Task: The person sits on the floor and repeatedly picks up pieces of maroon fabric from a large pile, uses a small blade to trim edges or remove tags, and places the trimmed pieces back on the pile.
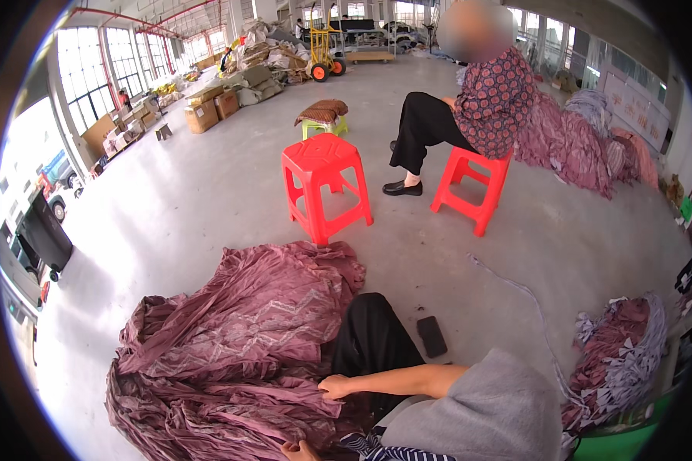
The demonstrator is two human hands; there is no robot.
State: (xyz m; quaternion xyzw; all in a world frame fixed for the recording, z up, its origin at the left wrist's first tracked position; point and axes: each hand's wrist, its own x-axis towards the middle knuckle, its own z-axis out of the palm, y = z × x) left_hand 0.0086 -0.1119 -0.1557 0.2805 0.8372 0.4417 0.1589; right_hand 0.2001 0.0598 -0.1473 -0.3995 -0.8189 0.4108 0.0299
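Floor (207, 196): smooth grey, running through a hall with tall windows (83, 65).
Mauve cloth (261, 307): heaped on the floor, left of your knee (373, 326).
Person (496, 107): seated on a red stool (480, 197).
Second stool (315, 184): red, standing at the cloth's far edge.
Your hands: right hand (334, 386) grasps the cloth; left hand (300, 451) touches it, grip unclear.
Phone (432, 336): near your knee.

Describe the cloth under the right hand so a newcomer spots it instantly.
Start at the unoccupied red stool. Below it, left of the black-trousered knee, spreads a mauve cloth. Pale zigzag bands and the right hand on it distinguish it from the mauve heap behind the seated person.
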